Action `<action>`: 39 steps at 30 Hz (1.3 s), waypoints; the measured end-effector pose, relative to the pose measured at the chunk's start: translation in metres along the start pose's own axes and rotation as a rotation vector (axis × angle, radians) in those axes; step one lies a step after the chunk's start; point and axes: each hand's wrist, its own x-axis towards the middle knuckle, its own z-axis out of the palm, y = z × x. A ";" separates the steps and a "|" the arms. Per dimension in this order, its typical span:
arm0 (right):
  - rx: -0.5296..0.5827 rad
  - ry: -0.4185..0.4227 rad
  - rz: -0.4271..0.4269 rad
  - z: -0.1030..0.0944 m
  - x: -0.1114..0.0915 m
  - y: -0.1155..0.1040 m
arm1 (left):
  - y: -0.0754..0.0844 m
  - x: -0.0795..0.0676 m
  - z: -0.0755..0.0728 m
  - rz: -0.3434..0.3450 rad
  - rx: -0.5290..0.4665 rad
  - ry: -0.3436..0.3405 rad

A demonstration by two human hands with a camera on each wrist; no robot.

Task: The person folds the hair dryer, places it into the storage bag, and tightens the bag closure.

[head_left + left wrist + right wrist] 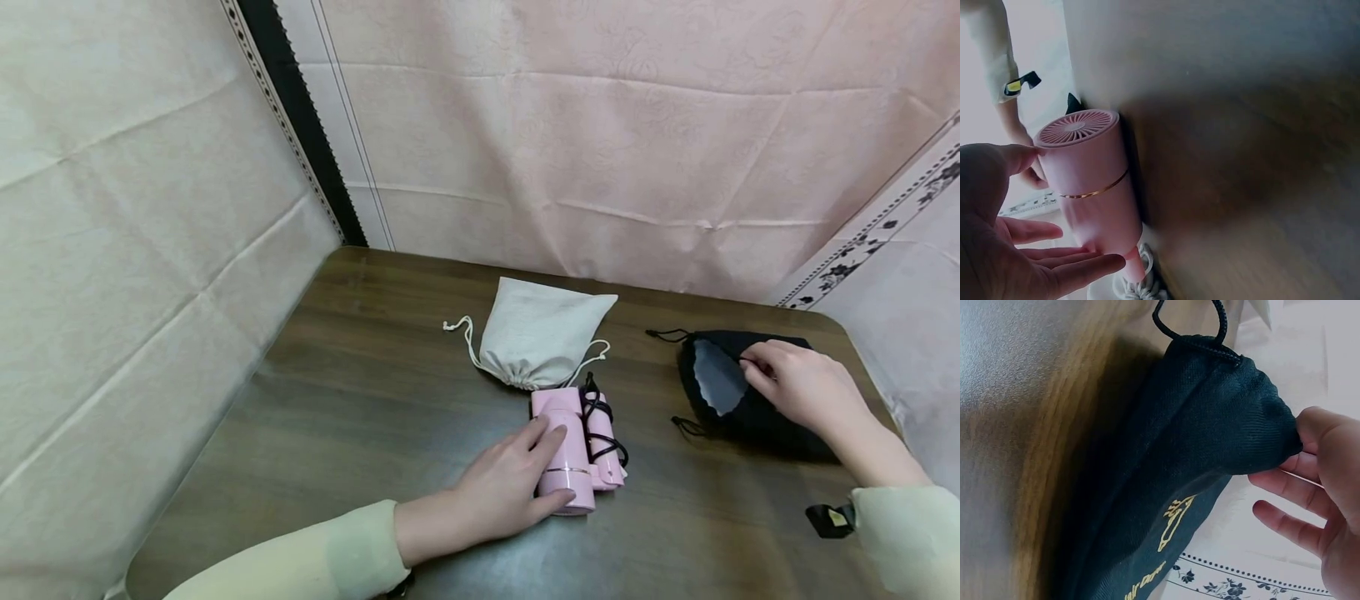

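A pink folding hair dryer [558, 433] lies on the table, a black cord [600, 417] looped around its folded handle. My left hand [510, 479] rests on its barrel with fairly straight, spread fingers; the thumb touches near the vent end. The left wrist view shows the round slatted vent [1077, 127] and a gold band. To the right, my right hand [810, 387] pinches the mouth edge of a black drawstring bag [772, 433], between thumb and fingertips. The bag's mouth gapes, baring a grey lining [718, 379]. Gold lettering and a small dryer picture [1175, 522] mark its side.
An off-white drawstring bag [543, 329] lies flat behind the hair dryer, its gathered neck close to the dryer's far end. Pale cloth [600, 150] hangs along the back and sides of the wooden table [360, 400].
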 end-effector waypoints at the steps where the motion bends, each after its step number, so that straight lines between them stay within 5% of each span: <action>1: -0.001 0.003 0.001 -0.001 0.000 0.000 | 0.001 0.001 0.001 -0.008 -0.010 0.004; 6: 0.001 -0.003 -0.004 -0.003 0.000 -0.002 | 0.004 0.005 0.006 -0.035 -0.033 0.012; 12: 0.009 -0.012 -0.015 0.000 -0.001 -0.003 | 0.001 0.015 0.007 0.034 -0.002 0.005; 27: 0.042 -0.047 -0.034 0.010 -0.004 -0.010 | -0.052 0.054 -0.004 0.270 -0.055 -0.258; 32: 0.040 -0.031 -0.041 0.009 -0.007 -0.012 | -0.053 0.054 -0.006 0.251 -0.032 -0.203; 39: 0.035 -0.028 -0.028 0.004 -0.010 -0.013 | -0.029 0.043 0.000 0.201 -0.004 -0.070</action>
